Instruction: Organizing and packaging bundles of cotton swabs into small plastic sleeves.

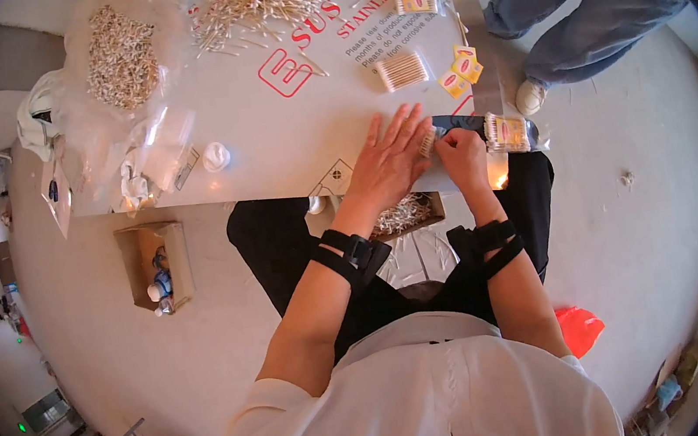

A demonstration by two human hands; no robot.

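Observation:
At the table's near edge, my left hand (392,155) leans over a small pack of cotton swabs (426,142), its fingers stretched forward and the pack between index finger and thumb. My right hand (463,157) is curled, thumb and fingertips pinched at the pack's right end; the fingers hide what exactly they grip. Just beyond my right hand lies a dark flat object (462,123). A filled clear pack of swabs with a yellow label (507,134) rests right of it. Farther off lie a clear pack of swabs (402,71) and several yellow cards (461,72).
A heap of loose swabs (264,4) and a large plastic bag of swabs (121,58) occupy the far left. More labelled packs (416,2) lie far right. A small bright glow (498,174) shows by my right knee. Someone in jeans (600,17) sits at upper right.

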